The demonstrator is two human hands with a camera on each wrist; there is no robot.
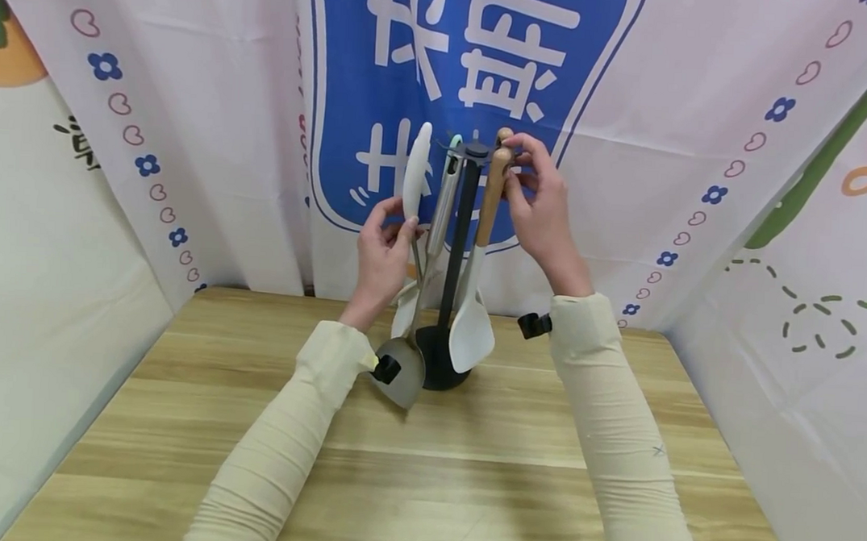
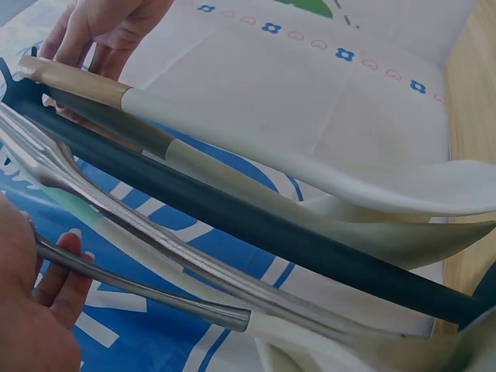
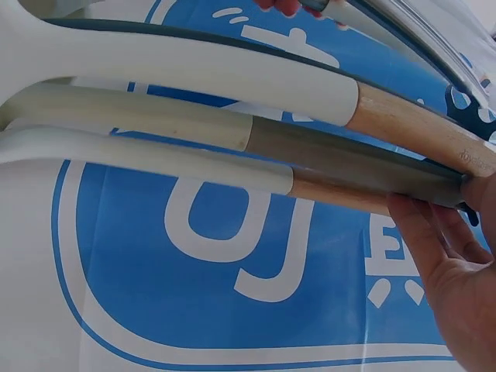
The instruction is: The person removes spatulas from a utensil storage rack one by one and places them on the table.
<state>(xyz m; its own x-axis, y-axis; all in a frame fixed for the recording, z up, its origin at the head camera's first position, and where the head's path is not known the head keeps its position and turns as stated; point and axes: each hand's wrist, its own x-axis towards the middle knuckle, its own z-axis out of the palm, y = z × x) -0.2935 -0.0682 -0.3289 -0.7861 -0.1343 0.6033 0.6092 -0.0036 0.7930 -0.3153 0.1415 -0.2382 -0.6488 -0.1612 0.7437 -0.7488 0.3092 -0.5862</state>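
A black utensil stand (image 1: 462, 247) holds several hanging kitchen tools. My left hand (image 1: 382, 256) grips the lower part of the white handle of a metal turner (image 1: 400, 374), thumb in front. That handle's top stands beside the stand's hooks. At the stand's right, my right hand (image 1: 541, 202) pinches the top of the wooden handle (image 1: 492, 196) of a white spatula (image 1: 472, 337). In the right wrist view its fingers also touch a second wooden handle (image 3: 341, 192) and lie by a grey handle (image 3: 333, 155). A silver-handled tool (image 1: 444, 202) hangs between the hands.
The stand's round black base (image 1: 443, 376) rests on a wood-grain table (image 1: 468, 482) near its back edge. Behind it hangs a white cloth (image 1: 214, 132) with a blue lettered panel (image 1: 596, 35). Similar printed cloth closes in both sides.
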